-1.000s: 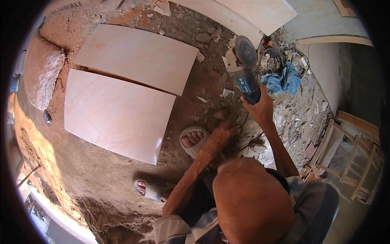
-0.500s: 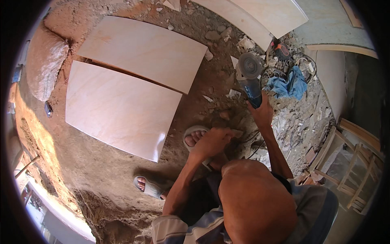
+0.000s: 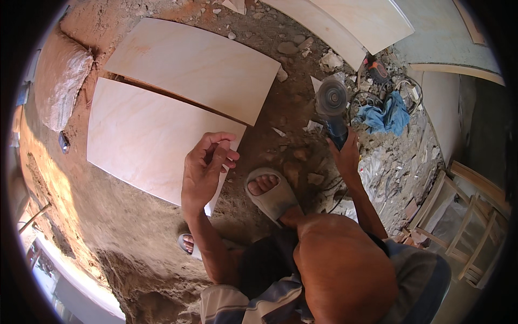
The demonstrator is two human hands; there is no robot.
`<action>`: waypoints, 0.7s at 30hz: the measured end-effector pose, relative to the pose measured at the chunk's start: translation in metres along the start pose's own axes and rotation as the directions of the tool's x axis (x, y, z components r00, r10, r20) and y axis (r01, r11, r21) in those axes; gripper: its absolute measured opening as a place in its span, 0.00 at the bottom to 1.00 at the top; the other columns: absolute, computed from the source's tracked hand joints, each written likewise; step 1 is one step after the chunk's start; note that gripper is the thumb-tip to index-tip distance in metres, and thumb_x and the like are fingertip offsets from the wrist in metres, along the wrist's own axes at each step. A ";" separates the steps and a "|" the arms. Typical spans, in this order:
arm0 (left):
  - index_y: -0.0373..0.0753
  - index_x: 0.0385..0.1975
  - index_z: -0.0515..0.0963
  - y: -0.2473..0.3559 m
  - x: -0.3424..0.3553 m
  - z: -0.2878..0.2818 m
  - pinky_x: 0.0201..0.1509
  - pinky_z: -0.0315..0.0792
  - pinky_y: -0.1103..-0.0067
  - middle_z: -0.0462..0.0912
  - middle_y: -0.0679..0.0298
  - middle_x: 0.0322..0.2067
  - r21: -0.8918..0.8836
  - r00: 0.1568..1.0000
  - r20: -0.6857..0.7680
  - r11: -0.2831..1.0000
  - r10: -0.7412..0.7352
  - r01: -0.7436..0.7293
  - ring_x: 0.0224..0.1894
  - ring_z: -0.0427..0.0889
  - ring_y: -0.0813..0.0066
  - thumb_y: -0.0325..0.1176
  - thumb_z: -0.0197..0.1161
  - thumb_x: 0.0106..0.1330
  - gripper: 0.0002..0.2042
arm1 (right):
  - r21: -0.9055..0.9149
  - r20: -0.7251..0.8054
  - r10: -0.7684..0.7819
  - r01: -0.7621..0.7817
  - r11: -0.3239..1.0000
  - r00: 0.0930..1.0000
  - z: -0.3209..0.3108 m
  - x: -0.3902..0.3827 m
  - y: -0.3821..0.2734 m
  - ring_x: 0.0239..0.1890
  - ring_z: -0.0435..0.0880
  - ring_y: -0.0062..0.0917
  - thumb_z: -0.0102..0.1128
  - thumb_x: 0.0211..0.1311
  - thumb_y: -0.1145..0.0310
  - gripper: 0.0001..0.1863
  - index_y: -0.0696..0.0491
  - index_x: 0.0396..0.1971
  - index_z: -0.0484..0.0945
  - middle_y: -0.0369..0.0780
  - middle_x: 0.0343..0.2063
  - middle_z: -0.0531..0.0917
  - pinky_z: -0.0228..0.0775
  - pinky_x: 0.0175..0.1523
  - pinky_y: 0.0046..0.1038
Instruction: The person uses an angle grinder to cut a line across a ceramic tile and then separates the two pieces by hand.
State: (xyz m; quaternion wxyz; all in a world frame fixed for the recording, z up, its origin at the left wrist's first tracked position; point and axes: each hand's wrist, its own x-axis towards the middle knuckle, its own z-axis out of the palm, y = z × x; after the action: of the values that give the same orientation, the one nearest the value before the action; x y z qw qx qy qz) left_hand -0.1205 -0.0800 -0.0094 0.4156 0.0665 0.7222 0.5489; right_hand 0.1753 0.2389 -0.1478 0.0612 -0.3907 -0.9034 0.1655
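In my right hand [image 3: 345, 154] is an angle grinder [image 3: 337, 128], gripped by its dark body, with the round disc [image 3: 332, 97] at the far end facing up. My left hand [image 3: 206, 167] hovers over the right edge of the nearer cream tile [image 3: 145, 129]. Its fingers are loosely bent and apart, and nothing shows between them. A second cream tile [image 3: 199, 62] lies just beyond, separated from the first by a narrow dark gap. My sandalled foot [image 3: 267, 186] rests on the dirt right of the nearer tile.
Broken tile and rubble cover the ground at right, with a blue cloth [image 3: 391, 113], a cable and an orange-and-black tool [image 3: 376, 69]. More large tiles [image 3: 356, 24] lie at the far right. A wooden frame [image 3: 464, 221] stands at right; a filled sack [image 3: 62, 75] lies at left.
My left hand has moved left and up from beside my foot to over the nearer tile, and its fingers have loosened. The grinder has shifted only slightly.
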 end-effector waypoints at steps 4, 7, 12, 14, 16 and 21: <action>0.38 0.58 0.85 0.003 -0.009 -0.023 0.39 0.77 0.79 0.92 0.64 0.33 -0.035 0.990 -0.142 0.999 0.025 -0.030 0.32 0.86 0.81 0.38 0.61 0.87 0.12 | -0.049 -0.150 -0.119 0.113 0.992 0.982 -0.020 -0.024 -0.001 0.58 0.82 0.53 0.79 0.68 0.61 0.36 0.55 0.69 0.70 0.51 0.57 0.78 0.76 0.60 0.50; 0.37 0.57 0.85 0.002 -0.015 -0.039 0.39 0.77 0.80 0.91 0.63 0.32 -0.081 0.969 -0.247 0.996 0.009 -0.030 0.32 0.86 0.81 0.40 0.62 0.87 0.14 | 0.060 -0.184 -0.271 0.286 0.956 0.945 -0.055 -0.020 -0.056 0.61 0.76 0.46 0.77 0.71 0.67 0.27 0.56 0.64 0.75 0.48 0.57 0.78 0.70 0.65 0.46; 0.35 0.58 0.84 -0.013 -0.004 -0.019 0.41 0.79 0.79 0.92 0.62 0.34 -0.203 0.989 -0.144 0.979 -0.034 0.004 0.34 0.88 0.78 0.42 0.61 0.87 0.16 | 0.547 0.152 -0.457 0.311 0.777 0.876 -0.075 0.121 -0.227 0.46 0.88 0.36 0.71 0.75 0.67 0.16 0.60 0.54 0.81 0.45 0.43 0.86 0.79 0.55 0.40; 0.34 0.59 0.83 -0.013 0.004 -0.002 0.46 0.80 0.77 0.92 0.60 0.39 -0.247 0.990 -0.142 0.968 -0.007 -0.029 0.39 0.90 0.76 0.42 0.61 0.87 0.17 | 0.478 0.193 -0.602 0.462 0.748 0.775 -0.033 0.187 -0.262 0.47 0.89 0.41 0.66 0.79 0.62 0.18 0.61 0.56 0.80 0.49 0.46 0.87 0.80 0.56 0.42; 0.33 0.62 0.81 -0.015 0.015 0.016 0.52 0.81 0.75 0.93 0.57 0.45 -0.302 0.986 -0.160 0.949 0.042 -0.089 0.45 0.90 0.73 0.42 0.61 0.87 0.18 | 0.463 0.152 -0.647 0.524 0.715 0.747 0.028 0.250 -0.278 0.47 0.89 0.37 0.67 0.80 0.56 0.21 0.59 0.56 0.82 0.47 0.41 0.87 0.81 0.55 0.37; 0.33 0.68 0.76 -0.028 0.016 0.030 0.68 0.77 0.68 0.85 0.52 0.63 -0.421 0.957 -0.284 0.889 0.059 -0.179 0.62 0.86 0.63 0.43 0.61 0.87 0.22 | 0.357 0.399 -0.493 0.364 0.860 0.774 0.107 0.306 -0.317 0.49 0.90 0.48 0.68 0.73 0.41 0.33 0.62 0.47 0.83 0.53 0.43 0.89 0.80 0.54 0.44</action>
State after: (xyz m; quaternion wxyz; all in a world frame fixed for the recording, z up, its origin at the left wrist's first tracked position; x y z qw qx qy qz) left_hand -0.1006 -0.0602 -0.0426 0.2855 -0.0587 0.6215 0.7272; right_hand -0.2784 0.2308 -0.1442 -0.0759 -0.1082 -0.9257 0.3545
